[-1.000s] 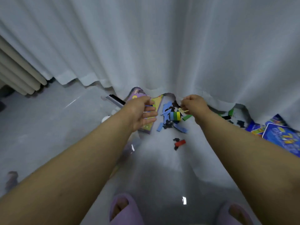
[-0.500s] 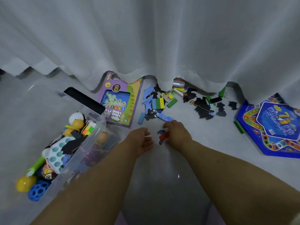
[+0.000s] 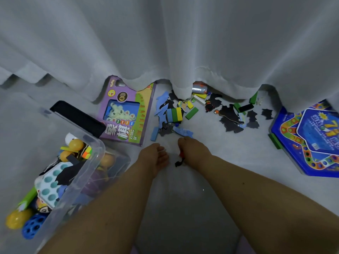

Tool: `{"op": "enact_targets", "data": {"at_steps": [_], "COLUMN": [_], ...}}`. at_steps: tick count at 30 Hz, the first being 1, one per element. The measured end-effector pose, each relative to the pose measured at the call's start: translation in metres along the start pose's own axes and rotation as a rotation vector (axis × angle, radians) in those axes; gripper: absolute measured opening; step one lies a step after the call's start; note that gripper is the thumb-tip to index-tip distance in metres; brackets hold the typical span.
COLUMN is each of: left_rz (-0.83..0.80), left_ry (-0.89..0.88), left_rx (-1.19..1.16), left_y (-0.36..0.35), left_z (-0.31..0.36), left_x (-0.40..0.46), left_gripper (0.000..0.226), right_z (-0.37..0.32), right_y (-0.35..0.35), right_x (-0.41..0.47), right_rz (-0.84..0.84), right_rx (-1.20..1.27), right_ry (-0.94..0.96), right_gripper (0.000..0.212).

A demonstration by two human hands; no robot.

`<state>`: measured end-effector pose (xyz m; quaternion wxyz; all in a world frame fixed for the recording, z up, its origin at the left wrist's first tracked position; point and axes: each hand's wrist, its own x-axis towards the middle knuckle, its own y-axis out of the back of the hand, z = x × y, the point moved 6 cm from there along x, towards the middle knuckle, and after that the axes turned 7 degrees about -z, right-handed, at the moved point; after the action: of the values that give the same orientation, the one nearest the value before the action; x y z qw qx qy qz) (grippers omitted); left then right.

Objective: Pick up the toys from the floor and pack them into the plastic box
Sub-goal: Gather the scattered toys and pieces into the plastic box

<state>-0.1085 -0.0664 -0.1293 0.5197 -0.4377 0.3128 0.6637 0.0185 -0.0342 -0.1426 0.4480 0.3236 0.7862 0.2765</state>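
A clear plastic box (image 3: 95,154) stands at the lower left, filled with balls, a bubble tray and other toys. My right hand (image 3: 194,153) is closed on small red and black pieces (image 3: 180,159) just above the floor. Beside it, my left hand (image 3: 154,158) hangs with fingers curled, holding nothing I can see. Just beyond the hands lies a heap of blue, green, yellow and black puzzle pieces and blocks (image 3: 174,114). Black pieces (image 3: 231,116) are scattered further right.
A purple chess game box (image 3: 126,114) lies left of the heap. A blue hexagonal board game (image 3: 311,140) lies at the right. White curtains (image 3: 165,43) hang to the floor behind, covering some toys. A black lid (image 3: 77,116) rests at the box's far edge.
The view has dropped from the curtain to the floor. My hands left the curtain hem and came down; my right hand closed on the red and black pieces and drew them nearer.
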Motion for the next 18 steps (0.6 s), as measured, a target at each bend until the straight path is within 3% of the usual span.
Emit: {"op": "enact_targets", "data": {"at_steps": [5, 10, 14, 18], "left_rz": [-0.006, -0.146, -0.450, -0.506], "left_ry": [-0.003, 0.030, 0.081, 0.020], "left_rx": [-0.005, -0.054, -0.292, -0.405], "left_y": [0.002, -0.009, -0.028, -0.028], "left_z": [0.000, 0.000, 0.002, 0.010], "left_x": [0.006, 0.011, 0.007, 0.010], "left_gripper": [0.026, 0.035, 0.046, 0.040], "right_z": [0.008, -0.001, -0.030, -0.030], "right_y": [0.001, 0.037, 0.052, 0.067], "right_x": [-0.001, -0.002, 0.005, 0.005], "right_rz": [-0.047, -0.055, -0.090, 0.043], "right_rx": [0.102, 0.681, 0.395, 0.613], "right_ry": [-0.038, -0.024, 0.132, 0.157], "right_gripper": [0.023, 0.033, 0.037, 0.034]}}
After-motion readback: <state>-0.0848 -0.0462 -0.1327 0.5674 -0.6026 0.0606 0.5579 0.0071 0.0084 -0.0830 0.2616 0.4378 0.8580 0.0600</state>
